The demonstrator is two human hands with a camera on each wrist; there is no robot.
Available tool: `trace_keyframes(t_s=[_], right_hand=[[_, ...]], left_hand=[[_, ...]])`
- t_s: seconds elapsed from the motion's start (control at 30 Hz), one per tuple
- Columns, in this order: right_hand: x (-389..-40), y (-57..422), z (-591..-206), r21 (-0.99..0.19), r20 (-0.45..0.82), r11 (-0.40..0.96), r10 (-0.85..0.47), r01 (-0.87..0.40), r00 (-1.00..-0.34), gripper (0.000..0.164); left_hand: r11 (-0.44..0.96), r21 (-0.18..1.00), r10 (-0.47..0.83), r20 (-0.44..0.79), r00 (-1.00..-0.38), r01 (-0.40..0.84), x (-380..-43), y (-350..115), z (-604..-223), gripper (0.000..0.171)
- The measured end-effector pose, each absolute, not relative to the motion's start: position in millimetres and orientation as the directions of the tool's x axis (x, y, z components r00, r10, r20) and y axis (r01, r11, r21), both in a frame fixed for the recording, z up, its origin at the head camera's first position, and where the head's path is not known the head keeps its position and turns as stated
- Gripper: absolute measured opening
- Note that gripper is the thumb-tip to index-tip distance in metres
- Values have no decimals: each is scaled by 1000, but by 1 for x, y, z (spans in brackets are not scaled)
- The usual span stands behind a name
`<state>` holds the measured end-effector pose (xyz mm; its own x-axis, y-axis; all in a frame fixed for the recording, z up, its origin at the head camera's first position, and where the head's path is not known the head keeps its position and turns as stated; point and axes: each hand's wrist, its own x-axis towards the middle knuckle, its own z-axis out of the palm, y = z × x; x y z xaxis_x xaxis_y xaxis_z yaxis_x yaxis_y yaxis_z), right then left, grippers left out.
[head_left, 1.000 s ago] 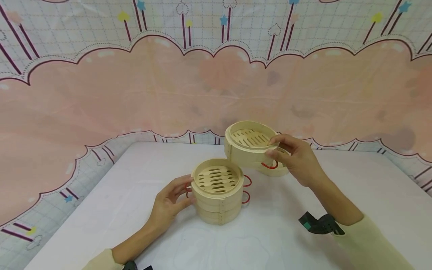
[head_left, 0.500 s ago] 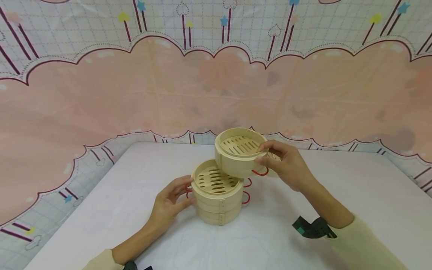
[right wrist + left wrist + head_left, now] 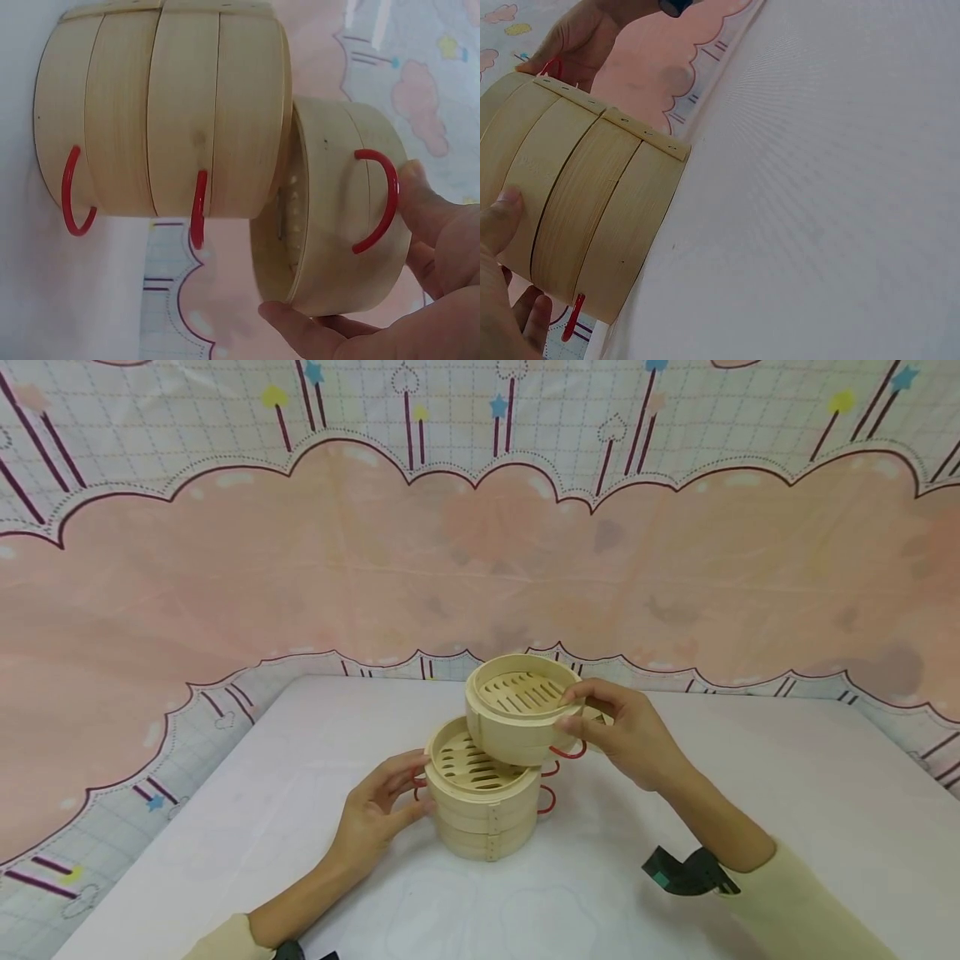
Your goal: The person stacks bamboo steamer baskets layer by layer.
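Note:
Two bamboo steamer tiers stand stacked on the table, a slatted base showing inside the top one; the stack [image 3: 483, 814] has red loop handles. My left hand [image 3: 375, 810] grips its left side, and in the left wrist view the thumb lies on the bamboo wall. Above and slightly behind, a third bamboo steamer tier [image 3: 517, 727] is held tilted, overlapping the stack's back rim in the head view. My right hand [image 3: 622, 731] pinches its right rim, near a red handle [image 3: 570, 750]. The right wrist view shows the held tier [image 3: 337, 225] from below, its underside facing the stack [image 3: 180, 112].
The white tabletop [image 3: 360, 718] spreads around the stack. Another pale bamboo piece [image 3: 597, 717] is mostly hidden behind my right hand. A patterned pink-and-white cloth [image 3: 337, 577] hangs at the back and runs along the table's left edge.
My right hand has brought the held steamer tier left and down, from beyond the stack's right back to over its back rim. My left hand and the stack have stayed in place.

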<state>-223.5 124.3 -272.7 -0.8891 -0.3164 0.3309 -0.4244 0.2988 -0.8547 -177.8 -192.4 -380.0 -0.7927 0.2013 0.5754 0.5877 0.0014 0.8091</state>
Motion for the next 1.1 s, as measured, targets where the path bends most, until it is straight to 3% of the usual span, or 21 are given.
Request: trace_keyframes(t_s=[0.4,0.67,1.1], right_hand=[[-219,115,-276,-842,371,283,-314,-460,-874,21],[-216,110,-277,-874,331,246,-328,-419,-885,24],[-213,107,-280,-876,362,170,-385,-451,-849,23]], left_hand=[[-9,794,215,595,-774,608,-178,-193,-381,56],[4,794,212,593,-777,607,-178,-195,-380,60],[-11,764,224,631,-743,645,-179,-195,-378,64]])
